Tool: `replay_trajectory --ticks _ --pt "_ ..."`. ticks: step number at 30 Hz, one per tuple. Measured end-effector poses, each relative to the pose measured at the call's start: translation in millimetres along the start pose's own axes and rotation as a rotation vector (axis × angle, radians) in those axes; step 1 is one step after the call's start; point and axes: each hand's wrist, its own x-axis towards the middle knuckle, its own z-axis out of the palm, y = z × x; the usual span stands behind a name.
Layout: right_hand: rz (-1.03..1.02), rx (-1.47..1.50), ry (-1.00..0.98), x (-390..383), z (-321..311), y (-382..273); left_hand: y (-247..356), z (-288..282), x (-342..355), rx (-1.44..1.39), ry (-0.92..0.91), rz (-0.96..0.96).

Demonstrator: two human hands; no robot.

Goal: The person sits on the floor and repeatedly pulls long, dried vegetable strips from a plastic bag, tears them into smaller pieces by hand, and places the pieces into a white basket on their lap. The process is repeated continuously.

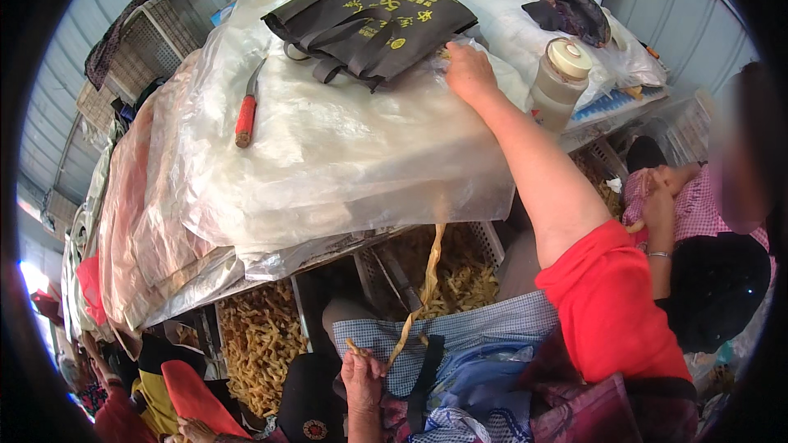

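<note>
Right arm pose: stretched far forward over white translucent plastic sheeting (pixel 328 160), bare below a red sleeve (pixel 611 295); right hand (pixel 471 74) at far end, back turned up.
Left arm pose: low, near lower edge; left hand (pixel 361 381) in front of a blue-and-white checked apron (pixel 501 320).
On sheeting: flat black fabric bag with yellow print (pixel 308 16) just beside right fingertips, in the way farther left; red-handled knife (pixel 245 121) near left side; clear jar with cream lid (pixel 556 90) right of the wrist.
Below sheeting: pale slatted crate (pixel 491 244) with tan knotted pieces (pixel 464 287); another tan heap (pixel 258 344) farther left.
Nearby: seated person in pink checked clothing (pixel 698 197) at right.
Long flat tan strip (pixel 428 279): running from left hand up to sheeting's front edge; course beyond too faint to follow.
Left fingers: curled, pressed together, pinching a short twisted tan piece (pixel 356 349).
Right fingers: bent toward bag's edge, tan bit (pixel 445 54) at tips; partly hidden, pinching or merely touching impossible to make out.
</note>
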Motion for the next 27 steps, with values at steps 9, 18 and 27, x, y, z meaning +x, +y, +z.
replay_trajectory --ticks 9,18,27 --pt "-0.12 0.729 0.019 -83 -106 -20 51 71 -18 0.129 -0.085 0.104" --pt "-0.259 0.981 -0.282 -278 -177 -10 96 202 14 0.323 -0.448 0.193" --pt "-0.132 1.162 -0.546 -332 -167 -25 68 182 -22 0.218 -0.438 0.097"
